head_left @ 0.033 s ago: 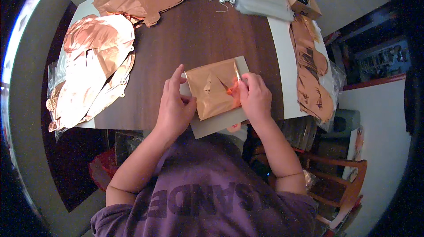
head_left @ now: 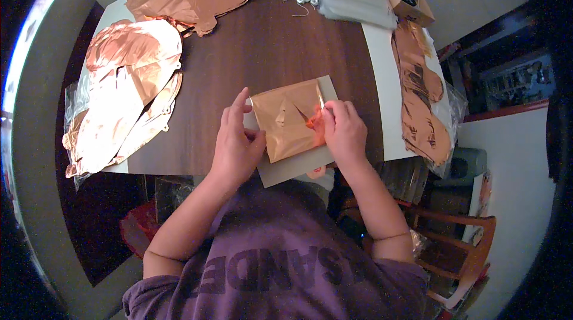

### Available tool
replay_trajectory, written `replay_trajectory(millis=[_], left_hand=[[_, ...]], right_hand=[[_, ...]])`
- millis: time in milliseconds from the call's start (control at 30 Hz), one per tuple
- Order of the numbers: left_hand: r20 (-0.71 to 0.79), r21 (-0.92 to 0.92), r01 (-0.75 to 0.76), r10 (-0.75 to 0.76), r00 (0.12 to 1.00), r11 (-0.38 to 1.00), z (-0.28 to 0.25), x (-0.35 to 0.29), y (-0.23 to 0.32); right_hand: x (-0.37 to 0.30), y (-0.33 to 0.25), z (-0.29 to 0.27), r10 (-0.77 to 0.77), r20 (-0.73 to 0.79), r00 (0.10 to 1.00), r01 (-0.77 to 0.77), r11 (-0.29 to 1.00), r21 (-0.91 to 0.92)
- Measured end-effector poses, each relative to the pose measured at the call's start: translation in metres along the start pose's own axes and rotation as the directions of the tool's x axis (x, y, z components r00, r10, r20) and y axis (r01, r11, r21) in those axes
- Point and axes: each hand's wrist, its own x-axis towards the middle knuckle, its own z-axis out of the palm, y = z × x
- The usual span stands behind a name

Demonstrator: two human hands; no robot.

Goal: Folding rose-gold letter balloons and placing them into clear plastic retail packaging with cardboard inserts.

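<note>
Folded copper foil (head_left: 289,135) is laid on grey card (head_left: 292,169) at the near edge of the tabletop (head_left: 239,51). Its right side seems pinched by right hand (head_left: 345,132); by left hand (head_left: 239,141), grip loosely spread, foil is thumb-touched. Foil could be creased by uneven pull.

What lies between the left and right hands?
Copper-coloured foil, folded flat over a grey card, lies between left hand and right hand in the head view.
</note>
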Motion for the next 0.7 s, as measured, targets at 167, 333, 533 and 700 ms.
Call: replay_trajectory(millis=[167,333,533,700], left_hand=[[0.056,0.435,-0.313,0.321,0.945,0.844,-0.003,0.001,0.009],[0.424,0.397,-0.750,0.619,0.662,0.530,0.014,0.014,0.013],[0.687,0.285,-0.819,0.489,0.537,0.499,0.027,0.010,0.005],[0.704,0.308,-0.818,0.462,0.539,0.486,0.025,0.008,0.006]], right_hand=[[-0.005,0.006,0.004,-0.064,-0.002,0.998,0.064,0.994,-0.086],[-0.005,0.004,0.003,-0.075,-0.011,0.997,0.074,0.993,-0.094],[-0.003,0.006,0.002,-0.066,-0.016,0.998,0.066,0.997,0.027],[-0.002,0.007,0.000,-0.052,0.022,0.998,0.050,0.996,0.072]])
